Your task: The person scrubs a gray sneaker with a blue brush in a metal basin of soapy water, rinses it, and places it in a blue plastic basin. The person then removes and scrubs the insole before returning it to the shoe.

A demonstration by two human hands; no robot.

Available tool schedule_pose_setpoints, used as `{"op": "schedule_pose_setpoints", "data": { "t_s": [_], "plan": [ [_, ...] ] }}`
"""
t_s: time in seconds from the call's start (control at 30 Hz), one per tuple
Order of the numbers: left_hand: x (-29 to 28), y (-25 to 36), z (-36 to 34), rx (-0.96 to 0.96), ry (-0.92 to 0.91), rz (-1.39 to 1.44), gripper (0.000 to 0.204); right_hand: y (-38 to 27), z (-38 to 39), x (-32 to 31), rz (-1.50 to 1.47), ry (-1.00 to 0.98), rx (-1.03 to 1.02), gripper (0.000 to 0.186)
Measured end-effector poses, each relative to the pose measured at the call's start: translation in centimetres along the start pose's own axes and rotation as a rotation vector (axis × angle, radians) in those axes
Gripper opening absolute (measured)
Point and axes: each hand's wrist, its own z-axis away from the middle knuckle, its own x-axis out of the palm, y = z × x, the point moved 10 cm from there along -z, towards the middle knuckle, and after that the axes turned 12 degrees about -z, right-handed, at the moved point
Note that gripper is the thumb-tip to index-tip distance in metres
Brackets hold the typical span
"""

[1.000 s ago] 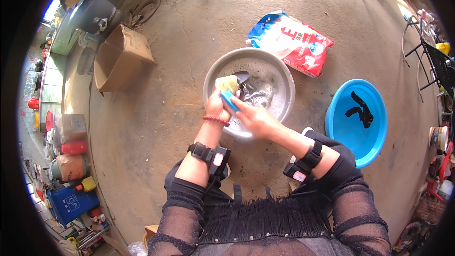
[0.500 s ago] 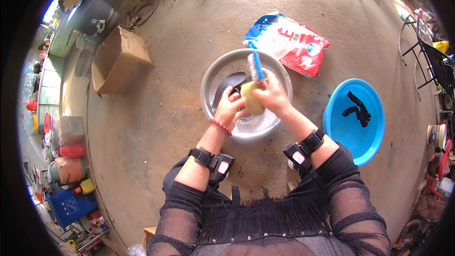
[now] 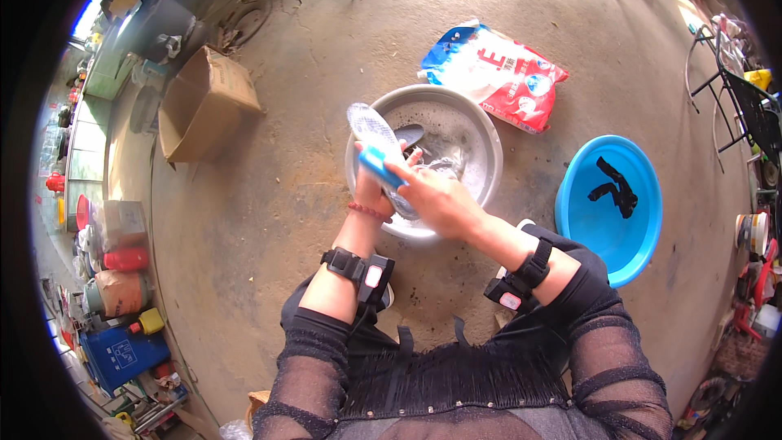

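Note:
My left hand (image 3: 368,189) is closed around the lower part of a pale, speckled insole (image 3: 368,122), which is tilted over the left side of the grey metal basin (image 3: 495,147). My right hand (image 3: 440,202) grips a blue scrubbing brush (image 3: 380,166) and presses it across the insole; the bristles are hidden beneath it. Soapy water fills the basin behind my hands. A dark grey, rounded piece (image 3: 412,132) and some wet material partly covered by suds lie in it. The undersides of both hands are partly hidden.
A red, white and blue bag (image 3: 505,73) lies beyond the basin. To the right stands a blue tub (image 3: 580,232) with black fabric (image 3: 621,194) inside. An open cardboard box (image 3: 204,106) sits at the left. Cluttered goods and a blue bin (image 3: 122,354) line the left side.
The pale insole now rises from my left hand. My right hand has lowered the brush leftward onto it. The blurred yellowish object between my hands is no longer visible.

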Motion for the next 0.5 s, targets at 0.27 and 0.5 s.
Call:
{"op": "schedule_pose_setpoints", "data": {
  "t_s": [0.27,0.5],
  "plan": [
    [1.7,-2.0,0.4,0.016,0.104,-0.263,0.065,2.2,-1.4,-2.9,0.196,0.230,0.099,0.042],
    [-2.7,-2.4,0.4,-0.187,0.170,-0.204,0.075,5.3,-0.4,0.6,0.001,0.020,0.307,0.045]
  ]
}}
